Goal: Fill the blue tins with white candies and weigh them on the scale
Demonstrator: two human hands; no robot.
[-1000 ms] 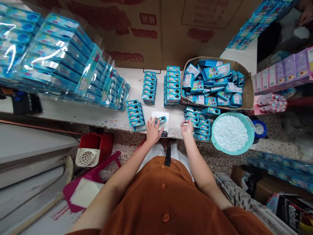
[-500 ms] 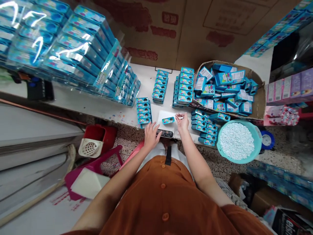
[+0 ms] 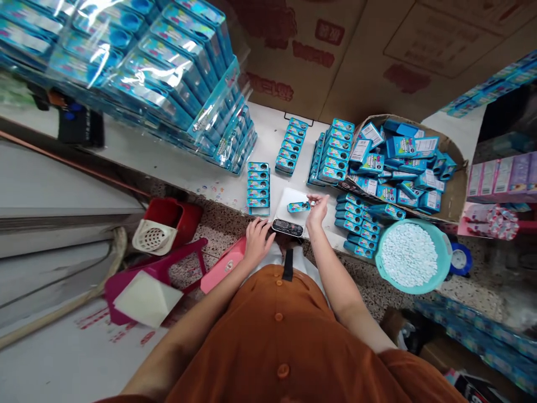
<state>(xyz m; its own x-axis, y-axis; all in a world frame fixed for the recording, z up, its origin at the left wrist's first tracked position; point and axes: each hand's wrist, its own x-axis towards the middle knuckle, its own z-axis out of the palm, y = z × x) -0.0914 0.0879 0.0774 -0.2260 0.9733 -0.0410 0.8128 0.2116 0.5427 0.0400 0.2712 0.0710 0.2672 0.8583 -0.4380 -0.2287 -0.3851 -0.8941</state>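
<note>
Head view: looking down over an orange button-front top (image 3: 268, 336), both forearms reaching forward to the table edge.

Left hand (image 3: 257, 242): palm down, low at the table edge, just beside the black display of the digital scale (image 3: 287, 228).
Left grip: open and loose, fingers curved, holding nothing.
Right hand (image 3: 318, 210): raised slightly over the scale, wrist bent, just beside the tin.
Right grip: narrow pinch at the fingertips (image 3: 312, 197) around what look like small white tablets, too small to count.
Blue tin (image 3: 298, 207): lying flat on the white scale platform (image 3: 289, 204), between the hands.
Nearby tins: upright rows of blue tins (image 3: 258, 187) left of the scale, more behind it (image 3: 286, 150), and taller stacks (image 3: 335, 154) to the right.
Teal basin (image 3: 411, 290): at the right, heaped with white tablets (image 3: 409, 254).
Table (image 3: 260, 134): pale, speckled with small marks, carrying a cardboard tray (image 3: 457, 190) piled with blue boxes and large plastic-wrapped packs (image 3: 142, 73).
Floor (image 3: 218, 235): speckled terrazzo, with a red bin (image 3: 168, 218) and a tipped magenta stool (image 3: 126, 291).
Room: brown printed cartons (image 3: 335, 61) stand behind the table; purple boxes (image 3: 501, 179) sit on the right.
</note>
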